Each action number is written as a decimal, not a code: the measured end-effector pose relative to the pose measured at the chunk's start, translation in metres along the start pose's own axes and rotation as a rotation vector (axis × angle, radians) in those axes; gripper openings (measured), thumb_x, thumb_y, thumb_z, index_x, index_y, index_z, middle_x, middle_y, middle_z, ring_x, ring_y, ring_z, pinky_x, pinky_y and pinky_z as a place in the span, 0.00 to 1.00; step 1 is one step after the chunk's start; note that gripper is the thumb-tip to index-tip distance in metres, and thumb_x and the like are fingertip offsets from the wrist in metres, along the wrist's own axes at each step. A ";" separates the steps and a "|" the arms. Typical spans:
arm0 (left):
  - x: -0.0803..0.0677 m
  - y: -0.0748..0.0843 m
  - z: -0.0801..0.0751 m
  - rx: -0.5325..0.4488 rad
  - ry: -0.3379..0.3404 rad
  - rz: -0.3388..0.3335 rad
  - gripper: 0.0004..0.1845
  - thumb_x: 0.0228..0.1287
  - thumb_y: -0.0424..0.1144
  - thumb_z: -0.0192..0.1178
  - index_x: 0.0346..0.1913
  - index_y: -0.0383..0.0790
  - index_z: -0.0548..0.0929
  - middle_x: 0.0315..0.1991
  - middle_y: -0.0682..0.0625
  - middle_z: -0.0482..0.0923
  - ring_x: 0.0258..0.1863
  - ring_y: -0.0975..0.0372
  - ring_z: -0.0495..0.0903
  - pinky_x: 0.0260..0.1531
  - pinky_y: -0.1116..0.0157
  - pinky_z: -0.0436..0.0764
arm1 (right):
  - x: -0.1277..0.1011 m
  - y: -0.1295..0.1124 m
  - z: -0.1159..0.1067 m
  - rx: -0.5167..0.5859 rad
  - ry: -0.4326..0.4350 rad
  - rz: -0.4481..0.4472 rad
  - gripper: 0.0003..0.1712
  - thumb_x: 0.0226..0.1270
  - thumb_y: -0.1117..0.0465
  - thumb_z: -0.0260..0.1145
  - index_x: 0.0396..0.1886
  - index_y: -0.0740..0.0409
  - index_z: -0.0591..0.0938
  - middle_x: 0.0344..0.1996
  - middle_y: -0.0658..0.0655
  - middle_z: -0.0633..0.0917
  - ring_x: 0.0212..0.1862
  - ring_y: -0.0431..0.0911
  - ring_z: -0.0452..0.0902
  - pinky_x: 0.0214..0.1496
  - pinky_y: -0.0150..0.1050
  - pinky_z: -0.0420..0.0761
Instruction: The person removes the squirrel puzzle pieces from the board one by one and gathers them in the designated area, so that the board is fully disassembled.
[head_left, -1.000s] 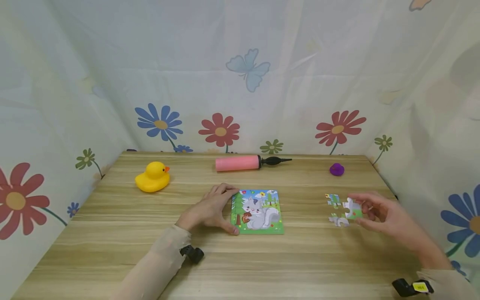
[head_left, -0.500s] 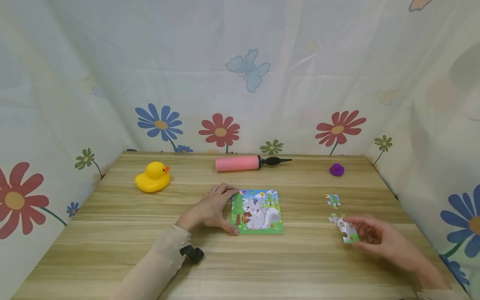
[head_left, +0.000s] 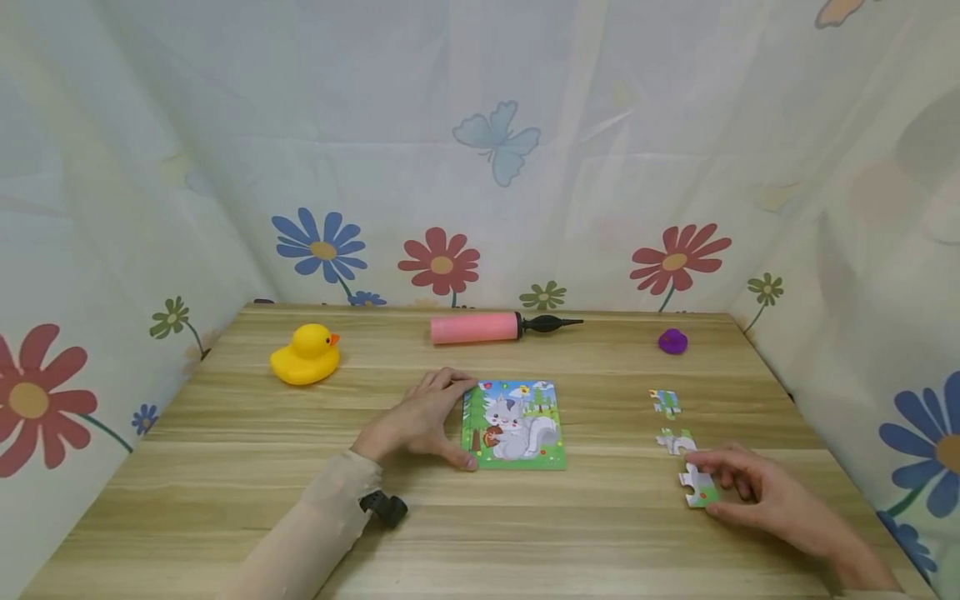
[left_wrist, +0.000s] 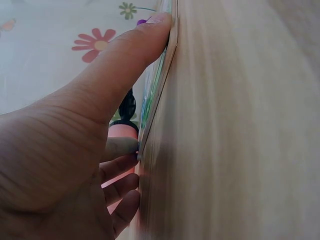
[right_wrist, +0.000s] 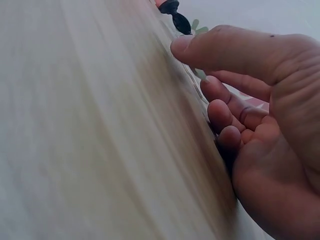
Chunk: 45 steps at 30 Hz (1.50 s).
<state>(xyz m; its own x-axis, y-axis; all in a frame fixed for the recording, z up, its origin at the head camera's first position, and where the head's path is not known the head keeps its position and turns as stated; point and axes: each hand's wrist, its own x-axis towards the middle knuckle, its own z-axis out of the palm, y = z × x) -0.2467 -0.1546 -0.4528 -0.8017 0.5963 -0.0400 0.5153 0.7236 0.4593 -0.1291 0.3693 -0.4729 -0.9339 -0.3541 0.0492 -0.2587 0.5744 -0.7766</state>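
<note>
A squirrel picture puzzle (head_left: 514, 423) lies flat in the middle of the wooden table (head_left: 225, 500). My left hand (head_left: 431, 421) rests against its left edge, thumb at the near corner and fingers at the far corner. In the left wrist view the thumb (left_wrist: 125, 65) lies straight along the puzzle's edge (left_wrist: 159, 85). My right hand (head_left: 750, 487) pinches a loose puzzle piece (head_left: 697, 487) low at the table surface. The right wrist view shows a sliver of that piece (right_wrist: 200, 73) between thumb and fingers. Two more loose pieces (head_left: 666, 402) (head_left: 675, 440) lie just beyond it.
A yellow rubber duck (head_left: 306, 355) sits at the back left. At the back centre lies a pink hand pump (head_left: 480, 327), and at the back right a small purple object (head_left: 672, 341). Flowered cloth walls close in three sides of the table.
My right hand has carried the puzzle piece toward me, from beside the two loose pieces down to the table nearer the front edge. The left hand has stayed put.
</note>
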 end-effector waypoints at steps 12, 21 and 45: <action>0.001 -0.001 0.002 0.001 0.010 0.008 0.72 0.44 0.66 0.89 0.87 0.37 0.64 0.84 0.39 0.61 0.82 0.43 0.59 0.82 0.34 0.60 | -0.001 0.003 0.001 -0.033 0.008 -0.049 0.30 0.69 0.62 0.83 0.69 0.51 0.87 0.43 0.54 0.77 0.40 0.46 0.69 0.33 0.39 0.71; 0.000 -0.001 0.001 0.004 0.001 0.001 0.71 0.46 0.66 0.89 0.88 0.37 0.63 0.85 0.40 0.60 0.83 0.43 0.58 0.83 0.36 0.59 | -0.001 0.004 0.001 -0.019 -0.019 -0.036 0.30 0.70 0.62 0.82 0.70 0.50 0.86 0.43 0.54 0.75 0.40 0.47 0.68 0.33 0.40 0.70; 0.000 0.002 -0.001 -0.010 -0.005 -0.004 0.71 0.47 0.65 0.89 0.88 0.37 0.63 0.85 0.40 0.60 0.83 0.43 0.58 0.84 0.35 0.58 | -0.001 0.003 -0.003 0.020 -0.025 0.043 0.29 0.73 0.61 0.79 0.72 0.51 0.85 0.49 0.55 0.81 0.44 0.46 0.72 0.37 0.37 0.74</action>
<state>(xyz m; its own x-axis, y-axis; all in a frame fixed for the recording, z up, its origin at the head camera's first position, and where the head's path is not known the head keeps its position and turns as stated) -0.2459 -0.1534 -0.4514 -0.8020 0.5955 -0.0464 0.5094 0.7224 0.4675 -0.1298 0.3737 -0.4732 -0.9376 -0.3476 -0.0004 -0.2127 0.5747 -0.7902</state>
